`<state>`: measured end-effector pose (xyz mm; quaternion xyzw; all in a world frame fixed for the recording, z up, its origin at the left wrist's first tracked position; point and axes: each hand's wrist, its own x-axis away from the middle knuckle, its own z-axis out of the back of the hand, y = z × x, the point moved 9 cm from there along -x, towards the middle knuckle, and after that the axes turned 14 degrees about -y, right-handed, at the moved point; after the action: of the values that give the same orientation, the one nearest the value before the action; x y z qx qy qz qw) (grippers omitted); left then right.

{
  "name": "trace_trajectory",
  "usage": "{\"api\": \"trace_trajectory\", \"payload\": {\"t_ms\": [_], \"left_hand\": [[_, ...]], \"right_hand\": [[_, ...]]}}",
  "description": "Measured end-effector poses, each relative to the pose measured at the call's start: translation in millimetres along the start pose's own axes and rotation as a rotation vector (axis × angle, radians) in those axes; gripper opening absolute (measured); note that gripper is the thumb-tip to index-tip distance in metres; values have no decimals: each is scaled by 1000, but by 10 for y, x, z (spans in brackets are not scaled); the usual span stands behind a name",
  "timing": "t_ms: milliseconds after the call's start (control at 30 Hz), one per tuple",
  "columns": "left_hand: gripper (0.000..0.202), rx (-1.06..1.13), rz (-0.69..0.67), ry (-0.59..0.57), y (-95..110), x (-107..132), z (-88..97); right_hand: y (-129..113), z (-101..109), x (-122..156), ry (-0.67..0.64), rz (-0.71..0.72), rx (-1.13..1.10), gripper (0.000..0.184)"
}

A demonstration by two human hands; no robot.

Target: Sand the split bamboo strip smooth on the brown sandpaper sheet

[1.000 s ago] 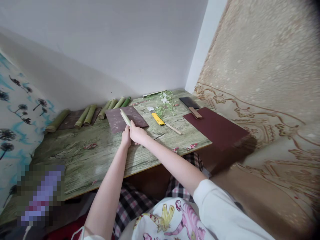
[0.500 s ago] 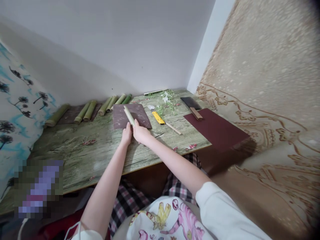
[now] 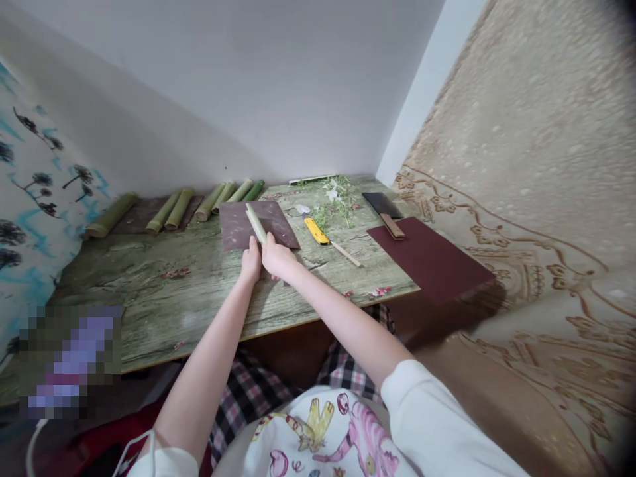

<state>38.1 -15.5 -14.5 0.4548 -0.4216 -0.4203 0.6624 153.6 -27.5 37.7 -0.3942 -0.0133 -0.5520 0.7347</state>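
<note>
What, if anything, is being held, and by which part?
A slender, pale-green bamboo piece, held at its near end by the left hand and right hand together.

Bamboo piece [image 3: 256, 223] over the sheet [image 3: 234, 226], utility knife [image 3: 316, 231] right (tubes [image 3: 179, 209] mostly left)

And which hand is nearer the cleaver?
Right: the right hand grips the bamboo piece, left of the cleaver; the left hand is alongside, farther left.

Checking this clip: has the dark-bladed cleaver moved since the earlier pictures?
No. Judged against the maroon sheet, the cleaver keeps its place, its wooden handle still overlapping the sheet's edge; only the camera view shifts.
</note>
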Motion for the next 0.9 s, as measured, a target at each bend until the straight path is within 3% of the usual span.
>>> {"api": "trace_trajectory", "payload": {"t_ms": [133,367,600,733,900], "left_hand": [[62,-52,-7,24,-16,-23,2],[60,-19,-23,52,-3,-20,40],[57,44,-11,38,-50,-44,3],[57,109,25,59,-81,-42,57],[66,168,-51,-33,-26,-51,22]], "right_hand": [[13,-13,-92,-65,11,-102,42],[67,-96,108,-81,37,-29,42],[15,52,-41,-60,21,-117,40],[-50,-83,60,-118,39,-95,42],[-124,-158,166,-84,75,22,39]]}}
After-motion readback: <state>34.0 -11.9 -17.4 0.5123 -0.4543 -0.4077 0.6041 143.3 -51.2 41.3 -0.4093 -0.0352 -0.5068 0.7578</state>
